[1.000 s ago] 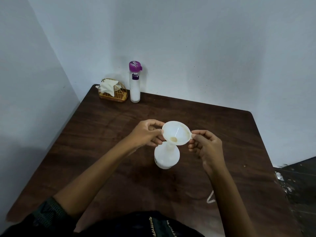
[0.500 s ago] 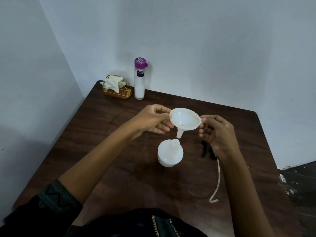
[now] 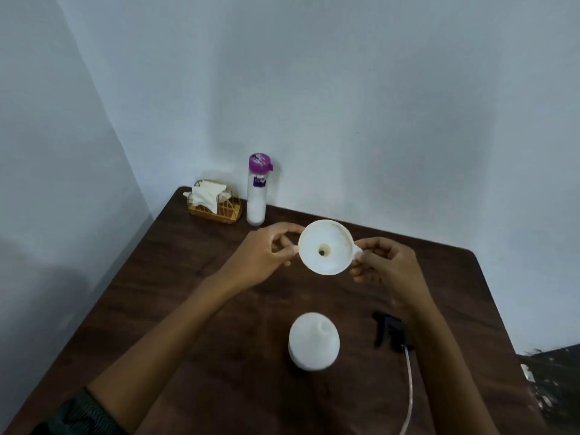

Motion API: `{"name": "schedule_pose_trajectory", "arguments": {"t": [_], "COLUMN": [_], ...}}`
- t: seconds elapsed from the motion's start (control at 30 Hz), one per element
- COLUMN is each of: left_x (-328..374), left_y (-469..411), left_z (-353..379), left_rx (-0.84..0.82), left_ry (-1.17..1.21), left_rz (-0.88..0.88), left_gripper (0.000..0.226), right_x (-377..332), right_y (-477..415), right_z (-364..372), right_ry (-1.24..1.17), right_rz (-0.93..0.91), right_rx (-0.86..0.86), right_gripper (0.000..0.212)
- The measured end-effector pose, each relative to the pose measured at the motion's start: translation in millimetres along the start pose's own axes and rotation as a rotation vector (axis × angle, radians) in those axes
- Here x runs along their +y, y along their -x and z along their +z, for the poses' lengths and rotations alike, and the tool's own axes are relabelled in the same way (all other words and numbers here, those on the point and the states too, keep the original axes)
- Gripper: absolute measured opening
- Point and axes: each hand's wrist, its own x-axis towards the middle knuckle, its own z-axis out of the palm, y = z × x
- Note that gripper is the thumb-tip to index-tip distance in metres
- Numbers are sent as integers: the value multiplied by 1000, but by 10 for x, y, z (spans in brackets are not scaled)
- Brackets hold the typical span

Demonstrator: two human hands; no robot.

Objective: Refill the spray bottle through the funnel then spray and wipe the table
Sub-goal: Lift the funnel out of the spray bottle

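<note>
No legible text anywhere.
- Tall clear bottle [image 3: 256,196], far left of counter [image 3: 175,265], by wall: small dark purple label [image 3: 259,182] on upper body, pale print on it, too blurred to read.
- Purple cap [image 3: 260,160] of same bottle: faint white marking on top, shape only, no letters made out.
- No numbers, brands or signs readable on anything else in view.
</note>
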Motion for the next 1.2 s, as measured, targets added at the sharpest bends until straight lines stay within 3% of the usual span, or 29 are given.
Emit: {"name": "schedule_pose_trajectory", "arguments": {"t": [0.2,0.43,0.63,0.83,1.0,1.2], "left_x": [-514,-1016,-1283,-1441,-1449,-1326], "left_y": [-576,-1169,-1432,-1486,-1311,-584], "left_z": [3,68,172,244,207,149], "left_rx": [24,7,-2,47,97,-68], "left_ry": [-175,-83,58,203,215,215], "left_rz": [-111,-340,-438,-506,-547,-544], "left_gripper": [52,65,67,65,57,27], "right_x": [360,876,1186,1261,1217,1210], "right_y": [-967,-1855,-2128,-2151,-2103,-1372], "right_z": [367,879,977,970,830,122], "right_ry": [340,484,499,411,408,335], "right_rz": [-42,66,136,169,170,136], "right_rx": [-14,-4,27,28,-2,61], "right_gripper": [9,26,17,7,42,33]}}
